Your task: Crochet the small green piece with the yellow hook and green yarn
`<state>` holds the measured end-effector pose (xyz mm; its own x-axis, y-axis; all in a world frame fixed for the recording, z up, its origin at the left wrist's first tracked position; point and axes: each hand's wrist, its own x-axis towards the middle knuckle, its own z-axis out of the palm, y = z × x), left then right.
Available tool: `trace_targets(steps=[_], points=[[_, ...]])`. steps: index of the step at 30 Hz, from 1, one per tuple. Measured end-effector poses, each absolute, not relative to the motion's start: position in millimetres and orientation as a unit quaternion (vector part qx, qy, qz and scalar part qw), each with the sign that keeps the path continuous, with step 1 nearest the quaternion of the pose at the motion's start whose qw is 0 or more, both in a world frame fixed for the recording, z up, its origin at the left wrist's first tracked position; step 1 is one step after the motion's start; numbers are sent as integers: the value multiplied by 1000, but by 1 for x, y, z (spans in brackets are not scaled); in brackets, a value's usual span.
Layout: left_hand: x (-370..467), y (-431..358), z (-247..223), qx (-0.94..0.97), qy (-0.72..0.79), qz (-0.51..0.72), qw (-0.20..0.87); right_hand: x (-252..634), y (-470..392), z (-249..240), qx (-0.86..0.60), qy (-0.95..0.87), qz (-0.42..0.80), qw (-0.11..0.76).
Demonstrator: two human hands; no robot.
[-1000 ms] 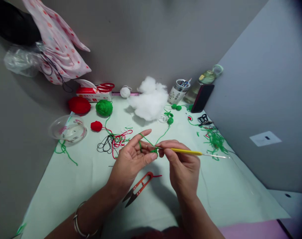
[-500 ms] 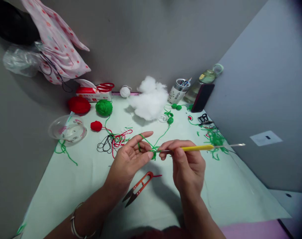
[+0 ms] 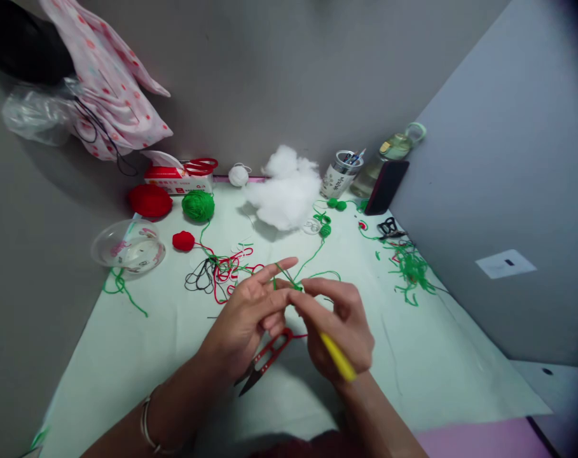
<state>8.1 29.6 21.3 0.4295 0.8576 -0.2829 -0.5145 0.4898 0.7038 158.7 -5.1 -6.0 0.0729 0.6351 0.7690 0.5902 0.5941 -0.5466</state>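
Note:
My left hand (image 3: 248, 312) pinches a small piece of green crochet work (image 3: 298, 287) between thumb and fingers, with green yarn looped over its raised index finger. Most of that piece is hidden by my fingers. Close against it on the right, my right hand (image 3: 346, 312) grips a crochet hook, its yellow handle (image 3: 337, 357) pointing down toward my wrist. The hook's working tip is hidden at the fingertips. Below my hands lie orange-red thread snips (image 3: 272, 353), partly behind the left hand, blades toward me.
White stuffing (image 3: 286, 191) sits at the back centre. Green yarn ball (image 3: 198, 206), red yarn (image 3: 150, 201) and a clear plastic bowl (image 3: 129, 247) stand left. Tangled yarn (image 3: 229, 270) lies beyond my left hand. Green scraps (image 3: 412, 267) and a phone (image 3: 387, 187) are right.
My right hand has turned, swinging the hook's handle from pointing right to pointing down toward me. Its fingertips have moved left, close against my left thumb.

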Motion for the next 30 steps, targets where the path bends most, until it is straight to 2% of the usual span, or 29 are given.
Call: trace_targets(steps=[4,6,8,12,14,16,18,20,23,26,30], points=[[5,31,24,260,314,433,804,158,1,5,-408,-547,235,692],[5,30,25,289,321,437,789,156,3,7,-396,-518,303,695],[7,28,25,307,330,447,773,153,4,7,-406,-533,296,681],[12,26,20,304,340,485,746,151,-1,0,-435,-615,170,635],[13,27,18,277,333,482,761,152,-4,-2,-451,-666,76,589],[13,28,18,244,321,457,792,155,-5,-1,-456,-682,41,571],[12,30,19,227,312,437,813,158,-3,1,-452,-636,111,615],[10,32,19,238,313,446,804,160,0,3,-436,-553,239,669],[10,31,16,296,336,483,753,160,5,3,-404,-479,373,684],[13,28,14,329,342,492,729,156,6,-1,-416,-482,386,667],[9,32,21,268,320,502,758,154,3,0,-433,-491,396,644]])
